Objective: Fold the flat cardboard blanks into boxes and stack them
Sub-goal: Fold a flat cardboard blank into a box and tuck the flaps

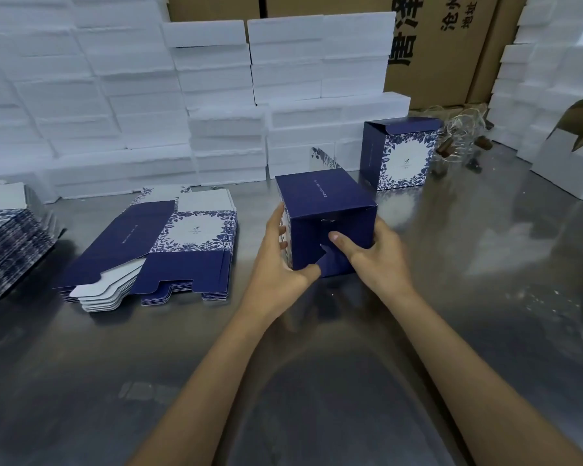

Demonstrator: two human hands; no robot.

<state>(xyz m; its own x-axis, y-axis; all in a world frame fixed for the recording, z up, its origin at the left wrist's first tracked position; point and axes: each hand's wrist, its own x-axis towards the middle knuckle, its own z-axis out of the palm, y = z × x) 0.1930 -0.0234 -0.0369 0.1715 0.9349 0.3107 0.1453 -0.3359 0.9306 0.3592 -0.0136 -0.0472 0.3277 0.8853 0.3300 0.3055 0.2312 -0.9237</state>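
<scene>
A dark blue cardboard box lies on its side on the steel table, its flapped end turned toward me. My left hand grips its left side, thumb on the lower flap. My right hand holds the right side, and its thumb presses a flap on the near face. A pile of flat blue-and-white blanks lies to the left. Another pile of blanks sits at the far left edge. One folded box stands upright behind, top flap open.
White foam blocks are stacked along the back and on the right. Brown cartons stand behind them. A tangle of clear strapping and small brown pieces lies beside the upright box. The steel table stretches toward me.
</scene>
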